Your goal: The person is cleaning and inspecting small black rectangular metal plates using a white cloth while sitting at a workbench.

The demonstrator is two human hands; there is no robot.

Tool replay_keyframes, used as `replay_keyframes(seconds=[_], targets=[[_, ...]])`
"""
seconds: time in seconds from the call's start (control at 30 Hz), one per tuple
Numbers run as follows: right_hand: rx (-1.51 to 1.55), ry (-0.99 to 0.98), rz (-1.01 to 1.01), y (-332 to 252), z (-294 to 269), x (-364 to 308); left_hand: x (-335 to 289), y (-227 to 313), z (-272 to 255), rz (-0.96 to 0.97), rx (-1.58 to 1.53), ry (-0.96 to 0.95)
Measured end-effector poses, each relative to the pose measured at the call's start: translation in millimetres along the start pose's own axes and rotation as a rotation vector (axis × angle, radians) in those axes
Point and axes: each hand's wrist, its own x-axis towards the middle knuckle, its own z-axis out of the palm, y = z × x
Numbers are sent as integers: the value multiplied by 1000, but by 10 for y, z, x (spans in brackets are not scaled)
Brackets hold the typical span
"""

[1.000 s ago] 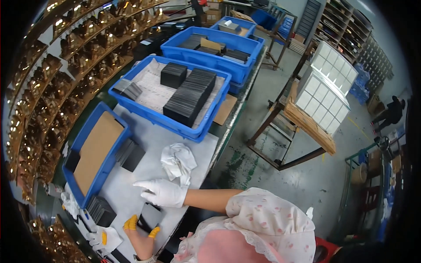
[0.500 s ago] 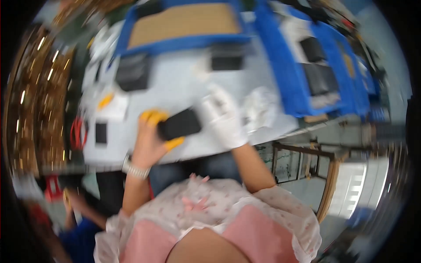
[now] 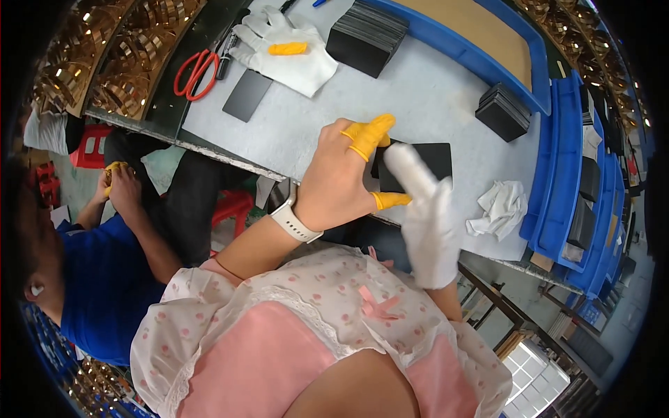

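My left hand (image 3: 348,164), with yellow finger cots on its thumb and two fingers, grips a thin black rectangular plate (image 3: 435,159) by its left side. A second dark edge shows beside its fingers; whether it is another plate I cannot tell. My right hand (image 3: 428,216), in a white glove and slightly blurred, is over the plate's lower part with fingers stretched out. Whether the glove touches the surface is unclear. Farther left, a single dark plate (image 3: 248,95) lies flat on the light grey tabletop (image 3: 293,139).
Stacks of black plates (image 3: 366,38) (image 3: 503,111) stand at the back and right. A white glove with a loose yellow finger cot (image 3: 288,49), red-handled scissors (image 3: 196,74), a crumpled white cloth (image 3: 498,209) and blue trays (image 3: 557,160) surround the work area. A person in blue (image 3: 122,279) sits at left.
The view has turned and sharpened, bringing the seated person further into sight. My gloved right hand has come from beside the plate to over it; my left hand still holds the plate.
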Motion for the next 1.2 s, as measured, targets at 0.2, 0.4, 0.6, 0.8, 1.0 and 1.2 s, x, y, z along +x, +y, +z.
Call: replay_keyframes(seconds=[0.2, 0.4, 0.6, 0.8, 1.0, 1.2], targets=[[604, 378, -343, 59, -478, 566, -104, -34, -191, -96, -65, -11], [-12, 247, -32, -475, -17, 462, -170, -47, -192, -89, -139, -44], [33, 478, -48, -340, -350, 647, -231, -40, -271, -137, -231, -36], [132, 187, -125, -413, -175, 492, -216, -59, -267, -86, -179, -24], [147, 195, -126, -321, -11, 471, -225, -2, -246, -99, -95, 117], [266, 341, -12, -513, 396, 313, -322, 315, -222, -172, 101, -22]])
